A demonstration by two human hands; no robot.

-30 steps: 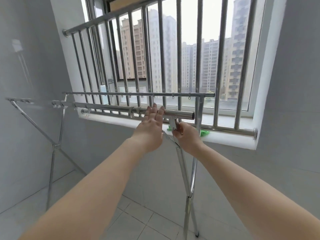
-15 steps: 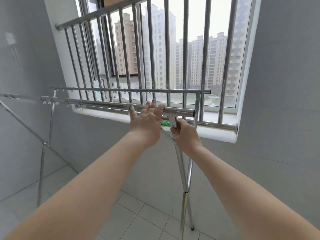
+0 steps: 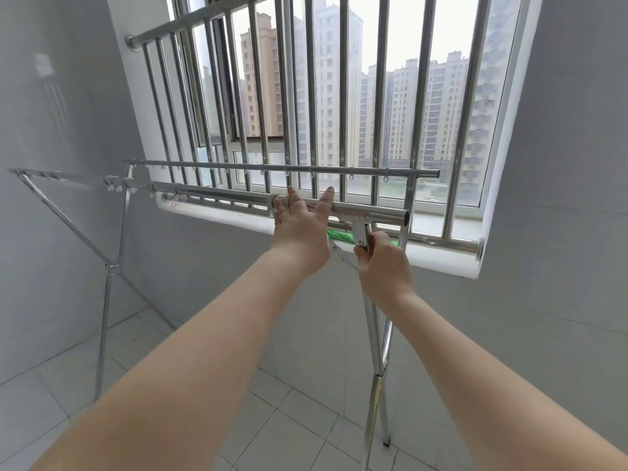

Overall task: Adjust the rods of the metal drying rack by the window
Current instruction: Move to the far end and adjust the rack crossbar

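A shiny metal drying rack stands below the window. Its thick near rod (image 3: 224,196) runs left to right at chest height, and a thinner rear rod (image 3: 339,169) with small hooks lies behind it. My left hand (image 3: 299,229) rests against the near rod with the fingers spread and raised, not wrapped round it. My right hand (image 3: 380,260) is closed around the upright leg (image 3: 372,321) just under the bracket (image 3: 360,232) that joins the leg to the rod's right end.
Fixed window bars (image 3: 343,96) and a white sill (image 3: 438,258) lie just behind the rack; something green (image 3: 339,236) sits on the sill. The rack's left legs (image 3: 108,283) stand near the left grey wall. Pale floor tiles (image 3: 306,419) spread below.
My left hand's fingers have lifted and spread apart on the near rod. My right hand keeps its hold on the leg. The view has shifted slightly right.
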